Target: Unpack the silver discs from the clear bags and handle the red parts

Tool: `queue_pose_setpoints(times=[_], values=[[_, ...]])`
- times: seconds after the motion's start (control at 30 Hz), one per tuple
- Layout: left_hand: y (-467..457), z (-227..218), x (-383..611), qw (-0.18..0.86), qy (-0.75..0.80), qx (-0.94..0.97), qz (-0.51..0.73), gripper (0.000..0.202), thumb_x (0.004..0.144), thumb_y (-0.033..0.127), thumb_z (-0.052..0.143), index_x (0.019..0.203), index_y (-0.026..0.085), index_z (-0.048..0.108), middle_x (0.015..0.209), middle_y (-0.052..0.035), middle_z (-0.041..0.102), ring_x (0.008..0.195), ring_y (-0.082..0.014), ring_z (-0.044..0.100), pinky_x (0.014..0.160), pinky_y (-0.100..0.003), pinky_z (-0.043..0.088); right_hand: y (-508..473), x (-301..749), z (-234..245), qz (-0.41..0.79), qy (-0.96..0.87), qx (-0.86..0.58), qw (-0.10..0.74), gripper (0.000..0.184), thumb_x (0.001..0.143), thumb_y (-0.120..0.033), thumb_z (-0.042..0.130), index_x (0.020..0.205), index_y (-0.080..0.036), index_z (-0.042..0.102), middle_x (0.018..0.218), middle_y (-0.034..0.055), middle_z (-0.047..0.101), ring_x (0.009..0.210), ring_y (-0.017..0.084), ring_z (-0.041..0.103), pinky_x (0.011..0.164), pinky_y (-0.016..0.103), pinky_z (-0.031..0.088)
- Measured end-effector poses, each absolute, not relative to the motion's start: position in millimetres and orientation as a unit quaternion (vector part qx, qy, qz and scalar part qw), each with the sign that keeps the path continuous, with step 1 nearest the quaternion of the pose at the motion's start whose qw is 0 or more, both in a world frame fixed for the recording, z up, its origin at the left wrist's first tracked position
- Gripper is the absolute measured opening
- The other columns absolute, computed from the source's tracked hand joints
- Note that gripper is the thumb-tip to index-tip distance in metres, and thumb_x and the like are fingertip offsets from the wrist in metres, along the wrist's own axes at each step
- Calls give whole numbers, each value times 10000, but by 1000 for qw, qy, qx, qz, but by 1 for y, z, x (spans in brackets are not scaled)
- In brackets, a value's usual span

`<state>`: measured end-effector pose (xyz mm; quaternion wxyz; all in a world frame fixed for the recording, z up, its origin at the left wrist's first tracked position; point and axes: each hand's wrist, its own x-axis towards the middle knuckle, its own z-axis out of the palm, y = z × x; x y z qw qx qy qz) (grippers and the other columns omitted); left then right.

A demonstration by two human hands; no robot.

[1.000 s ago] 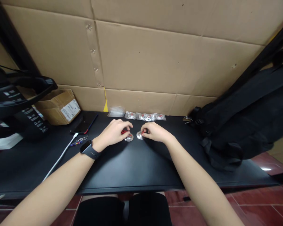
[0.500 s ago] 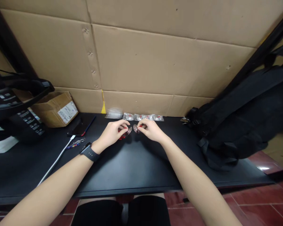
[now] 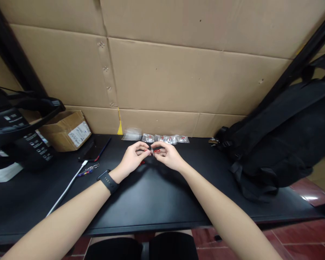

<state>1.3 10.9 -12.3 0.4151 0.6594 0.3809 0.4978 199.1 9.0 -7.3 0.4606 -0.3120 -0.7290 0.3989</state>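
Two small round metal finger cymbals [image 3: 152,151] with red cords meet face to face, seen nearly edge-on, between my hands. My left hand [image 3: 134,157] pinches one by its back with thumb and fingers; a bit of red cord [image 3: 142,163] hangs below that hand. From the other side my right hand [image 3: 169,155] pinches the second one, and a red loop [image 3: 157,150] shows among its fingers. Fingers hide most of both discs. Just behind the hands lie several similar discs in clear plastic bags [image 3: 169,139], with red parts on them.
Clear plastic sleeves [image 3: 132,134] lie by the cardboard wall [image 3: 178,79]. At left are an opened carton [image 3: 63,131], a phone [image 3: 94,148], a white cable [image 3: 66,189], a keychain [image 3: 88,170] and a large black bottle [image 3: 24,133]. A black backpack [image 3: 284,133] fills the right.
My hands have come together, and the two finger cymbals, apart before, now touch or nearly touch. The camera view has tilted up slightly.
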Motion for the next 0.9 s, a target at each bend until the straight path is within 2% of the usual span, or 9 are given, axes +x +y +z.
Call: queue_pose_setpoints(times=[0.17, 0.43, 0.57, 0.63, 0.73, 0.8, 0.9], values=[[13, -14, 1, 404, 382, 649, 519, 251, 767, 326, 769, 919, 171, 643, 900, -39, 697, 820, -170, 719, 819, -315, 606, 7, 202, -6, 416, -732, -316, 438, 554, 678, -233, 830, 1187, -219, 613, 1223, 81, 643, 867, 164, 706, 782, 317, 606], [9, -12, 0, 430, 367, 678, 470, 275, 782, 382, 770, 915, 174, 650, 933, -43, 713, 807, -180, 729, 793, -310, 593, 12, 205, -10, 385, -756, -327, 417, 573, 682, -298, 864, 1193, -244, 610, 1189, 69, 648, 937, 195, 694, 761, 318, 604], [16, -9, -6, 419, 366, 713, 426, 302, 825, 451, 714, 947, 180, 663, 967, -64, 742, 866, -207, 728, 818, -330, 575, 15, 206, -12, 332, -773, -336, 423, 500, 723, -280, 828, 1186, -253, 638, 1219, 72, 619, 996, 204, 671, 757, 312, 610], [22, -8, -14, 361, 382, 749, 402, 309, 889, 483, 621, 981, 194, 677, 1008, -67, 752, 936, -224, 718, 884, -360, 554, 17, 209, -13, 320, -773, -346, 425, 490, 752, -257, 793, 1215, -260, 634, 1230, 77, 605, 997, 201, 670, 742, 307, 617], [34, -9, -36, 159, 464, 814, 313, 288, 932, 428, 545, 1069, 235, 709, 1211, -74, 715, 1156, -269, 637, 1042, -442, 453, 23, 217, -14, 296, -775, -360, 428, 480, 777, -244, 757, 1239, -267, 632, 1223, 86, 597, 995, 207, 673, 706, 303, 623], [41, -13, -52, 39, 525, 821, 223, 314, 918, 380, 554, 1164, 257, 706, 1421, -83, 600, 1350, -318, 482, 1115, -517, 351, 27, 222, -16, 281, -772, -374, 431, 476, 779, -241, 751, 1240, -266, 634, 1232, 95, 593, 984, 216, 678, 672, 302, 622], [48, -20, -68, -7, 579, 805, 127, 451, 948, 420, 486, 1343, 250, 622, 1573, -90, 436, 1457, -342, 328, 1124, -559, 303, 32, 227, -19, 263, -768, -389, 436, 461, 780, -224, 739, 1228, -262, 637, 1246, 103, 590, 978, 230, 681, 648, 313, 617]])
